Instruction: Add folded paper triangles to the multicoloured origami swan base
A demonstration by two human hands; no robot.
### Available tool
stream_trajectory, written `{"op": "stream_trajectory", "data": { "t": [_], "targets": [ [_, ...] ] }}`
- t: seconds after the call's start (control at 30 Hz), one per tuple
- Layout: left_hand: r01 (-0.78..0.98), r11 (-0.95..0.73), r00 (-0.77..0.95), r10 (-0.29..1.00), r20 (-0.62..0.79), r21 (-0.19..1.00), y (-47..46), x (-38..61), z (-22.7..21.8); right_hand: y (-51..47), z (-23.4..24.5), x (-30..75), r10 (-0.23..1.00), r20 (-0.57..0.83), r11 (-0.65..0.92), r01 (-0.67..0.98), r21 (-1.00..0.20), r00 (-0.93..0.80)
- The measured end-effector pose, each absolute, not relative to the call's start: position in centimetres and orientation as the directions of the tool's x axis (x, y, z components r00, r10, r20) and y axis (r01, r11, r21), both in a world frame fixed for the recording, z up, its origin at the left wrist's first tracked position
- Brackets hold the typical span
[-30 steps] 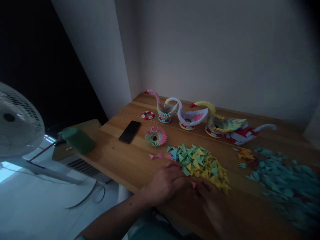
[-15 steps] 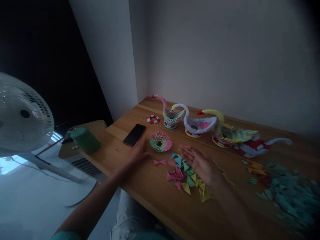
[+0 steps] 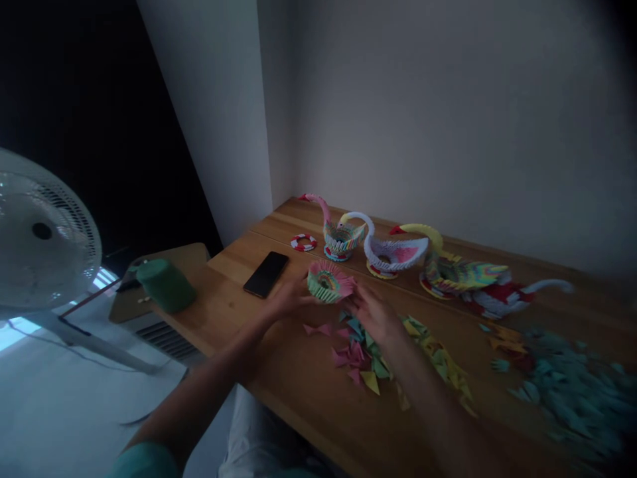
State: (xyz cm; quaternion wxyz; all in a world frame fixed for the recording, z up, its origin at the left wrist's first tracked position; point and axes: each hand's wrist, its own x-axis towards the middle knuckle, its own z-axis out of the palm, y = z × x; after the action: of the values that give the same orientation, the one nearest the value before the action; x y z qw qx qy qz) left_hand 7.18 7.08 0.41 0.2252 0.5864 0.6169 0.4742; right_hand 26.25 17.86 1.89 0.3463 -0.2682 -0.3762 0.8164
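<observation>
A small round bowl of folded paper pieces [image 3: 326, 292], pink and pale green, is tilted between my two hands above the table. My left hand [image 3: 290, 297] grips it from the left, with the fingers partly behind the rim. On the other side, my right hand [image 3: 375, 315] has its fingertips against the pink edge. Loose folded paper triangles [image 3: 353, 355] in pink, blue, green and yellow lie just below, partly covered by my right forearm. Two pink triangles [image 3: 317, 328] rest apart from that pile.
Behind stand several folded-paper swans [image 3: 398, 251] and a red and white paper ring [image 3: 303, 242]. A phone [image 3: 266, 274] lies to the left, near a green cup-like object [image 3: 166, 285]. A teal paper heap [image 3: 577, 385] spreads at right; a fan [image 3: 44, 232] stands at left.
Both hands have closed in on the paper bowl from its two sides. It is now lifted and tilted, slightly to the right of where it lay.
</observation>
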Motion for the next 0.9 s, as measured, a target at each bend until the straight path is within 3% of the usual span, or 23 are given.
{"op": "stream_trajectory", "data": {
  "t": [0.07, 0.13, 0.23, 0.33, 0.47, 0.57, 0.73, 0.9],
  "targets": [
    [0.225, -0.307, -0.223, 0.908, 0.355, 0.925, 7.2, 9.3, 1.7, 16.9, 3.4, 27.9, 0.752, -0.130, -0.471, -0.388, -0.792, -0.646],
    [-0.104, -0.416, -0.249, 0.890, 0.381, 0.904, 7.4, 11.8, 2.8, 15.6, 4.6, 29.6, 0.755, -0.101, -0.462, -0.417, -0.783, -0.648],
    [-0.409, -0.349, -0.210, 0.935, 0.286, 0.843, 7.8, 15.4, 3.6, 13.9, 5.3, 32.0, 0.779, -0.105, -0.453, -0.439, -0.776, -0.618],
    [-0.541, -0.231, -0.122, 0.973, 0.196, 0.809, 8.2, 17.8, 3.2, 13.3, 4.7, 34.7, 0.816, -0.150, -0.435, -0.423, -0.795, -0.558],
    [-0.557, -0.183, -0.056, 0.982, 0.183, 0.810, 8.3, 19.2, 1.8, 13.8, 3.6, 39.0, 0.911, -0.202, -0.314, -0.286, -0.905, -0.361],
    [-0.473, -0.189, -0.025, 0.979, 0.202, 0.860, 7.8, 19.4, 1.3, 13.6, 3.7, 41.2, 0.975, -0.114, -0.152, -0.190, -0.970, -0.193],
    [-0.266, -0.180, 0.014, 0.982, 0.191, 0.947, 6.7, 19.5, 1.1, 11.8, 5.6, 40.5, 0.966, -0.014, -0.039, -0.091, -0.995, -0.260],
    [-0.044, -0.203, 0.078, 0.975, 0.206, 0.978, 6.2, 19.5, 1.2, 11.1, 6.2, 38.6, 0.960, -0.029, -0.048, -0.063, -0.997, -0.280]
  ]
}}
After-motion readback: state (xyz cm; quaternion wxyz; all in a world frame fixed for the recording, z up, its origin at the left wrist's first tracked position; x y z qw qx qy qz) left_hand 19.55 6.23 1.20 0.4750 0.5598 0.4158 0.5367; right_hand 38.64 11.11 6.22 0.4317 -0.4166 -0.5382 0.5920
